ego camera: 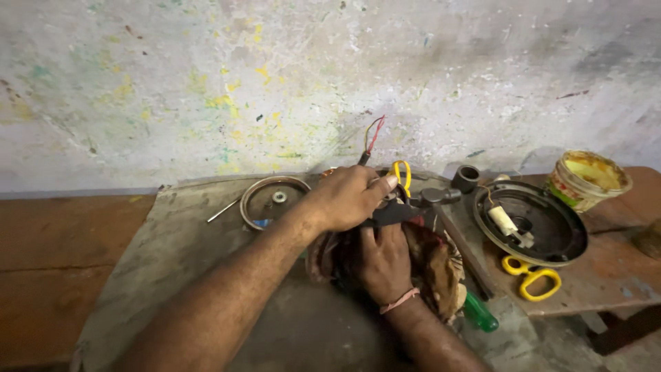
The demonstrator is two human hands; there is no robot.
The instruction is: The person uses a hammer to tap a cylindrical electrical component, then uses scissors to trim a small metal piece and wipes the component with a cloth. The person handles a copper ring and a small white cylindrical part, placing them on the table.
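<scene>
Hands gripping dark tool, yellow tub right

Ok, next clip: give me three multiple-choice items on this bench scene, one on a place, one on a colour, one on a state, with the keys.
1. Where do the loose scissors lie?
A. Right of the hands, below the dark round cover
B. Inside the shallow metal dish
C. On the wall

2. What colour are the handles of those scissors?
A. Red
B. Yellow
C. Blue

3. What is the left hand doing?
A. Lying flat and empty on the bench
B. Gripping a dark tool with a yellow loop
C. Holding the paste tub

Answers:
1 A, they rest at the cover's lower rim on the wooden board.
2 B, both finger loops are yellow.
3 B, its fingers close round the tool above the right hand, which presses on a rag-covered part.
</scene>
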